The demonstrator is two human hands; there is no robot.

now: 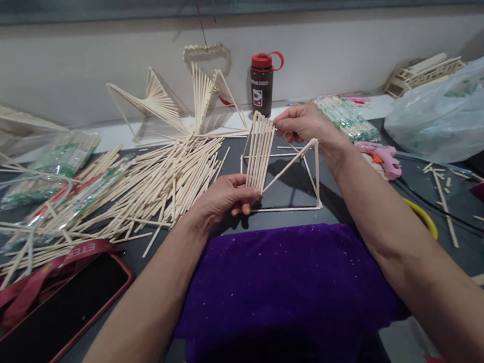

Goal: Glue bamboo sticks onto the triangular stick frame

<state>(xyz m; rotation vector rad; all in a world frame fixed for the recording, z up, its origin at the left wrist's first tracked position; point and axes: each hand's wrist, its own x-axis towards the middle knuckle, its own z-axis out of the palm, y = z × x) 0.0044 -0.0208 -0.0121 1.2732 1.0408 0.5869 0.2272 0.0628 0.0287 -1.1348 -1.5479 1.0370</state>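
On one desk (pixel 141 265), behind one purple cloth (pixel 283 284): at right, one plastic bag (pixel 457 109); at left, heaped sticks (pixel 178 178), too many to count; between, one stick frame (pixel 262 148), gripped low by left hand (pixel 230 198), with right hand (pixel 305 121) bunched at its top; cannot tell whether gripping. Beyond, one bottle (pixel 262 91); rightward, one glue gun (pixel 385 158).

One camera, worn on the person's head, gives the view. It looks forward and down across the worktop (pixel 293 192), from above the person's own lap, where purple cloth (pixel 279 284) fills the lower middle close to the lens. Both forearms (pixel 417 241) reach in from the bottom corners; the left hand (pixel 229 198) and right hand (pixel 303 122) come near mid-picture, farther off. Beyond, the wall (pixel 319 56) spans the top. The wide sweep takes in a phone (pixel 60 333) at left and a plastic bag (pixel 452 110) at right.
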